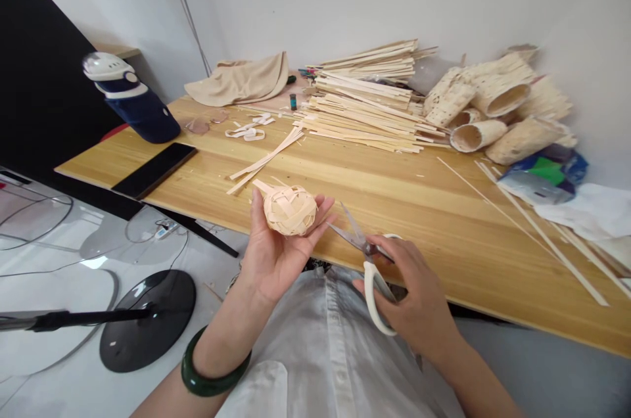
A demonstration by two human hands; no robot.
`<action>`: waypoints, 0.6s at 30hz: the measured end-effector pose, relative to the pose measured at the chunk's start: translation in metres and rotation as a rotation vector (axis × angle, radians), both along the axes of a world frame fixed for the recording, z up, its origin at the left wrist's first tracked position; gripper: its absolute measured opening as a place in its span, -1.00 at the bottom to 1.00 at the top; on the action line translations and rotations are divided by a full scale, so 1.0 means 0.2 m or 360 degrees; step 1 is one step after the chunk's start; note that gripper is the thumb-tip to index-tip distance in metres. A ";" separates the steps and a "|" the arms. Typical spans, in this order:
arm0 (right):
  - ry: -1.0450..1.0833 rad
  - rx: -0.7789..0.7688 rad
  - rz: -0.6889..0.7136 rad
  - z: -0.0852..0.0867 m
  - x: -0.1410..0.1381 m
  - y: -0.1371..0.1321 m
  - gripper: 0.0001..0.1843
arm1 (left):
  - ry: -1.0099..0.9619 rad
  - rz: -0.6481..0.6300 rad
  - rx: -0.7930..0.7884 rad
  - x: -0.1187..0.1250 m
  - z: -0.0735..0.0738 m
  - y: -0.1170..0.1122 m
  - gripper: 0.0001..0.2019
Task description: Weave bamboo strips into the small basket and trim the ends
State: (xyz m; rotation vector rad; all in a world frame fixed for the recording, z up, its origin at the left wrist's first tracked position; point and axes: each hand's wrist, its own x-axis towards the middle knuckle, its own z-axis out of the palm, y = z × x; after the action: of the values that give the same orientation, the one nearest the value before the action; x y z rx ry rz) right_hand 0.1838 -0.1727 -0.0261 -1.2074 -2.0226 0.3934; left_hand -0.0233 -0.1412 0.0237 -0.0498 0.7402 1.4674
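A small ball woven from pale wood strips (290, 210) rests in my left hand (280, 260), palm up, with the fingers curled around its sides. One strip end sticks out from the ball near my thumb. In my right hand (417, 286) is a pair of scissors (371, 267) with white handles, my fingers through the loops. The blades are spread apart and point toward the ball, just short of my left fingertips. A few loose flat strips (269, 158) lie crossed on the table beyond the ball.
Stacks of thin strips (365, 109) lie at the back of the wooden table (458, 234). Hollow bark-like tubes (503, 99) are piled at right, beside long strips (547, 234). At left are a phone (155, 170), a blue bottle (142, 109), a beige cloth (241, 81) and white ribbon curls (250, 129).
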 end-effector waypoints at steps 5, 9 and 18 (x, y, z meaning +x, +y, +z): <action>0.0409 -0.0149 -0.0045 0.01 -0.06 -0.01 -0.51 | 0.0160 0.0048 -0.0005 0.05 -0.02 -0.02 -0.64; 0.0728 -0.0160 -0.0072 0.04 -0.19 0.02 -0.42 | 0.0422 -0.0116 0.0091 0.11 -0.04 -0.05 -0.76; 0.1424 -0.0836 -0.0205 0.03 -0.27 0.21 -0.41 | 0.0503 -0.0044 0.0185 0.09 -0.08 -0.05 -0.66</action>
State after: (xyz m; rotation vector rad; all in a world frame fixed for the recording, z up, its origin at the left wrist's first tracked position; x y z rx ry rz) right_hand 0.1298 -0.1298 -0.0194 -1.1437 -1.0851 1.2051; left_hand -0.0056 -0.1520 0.0076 0.2859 0.9039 1.5067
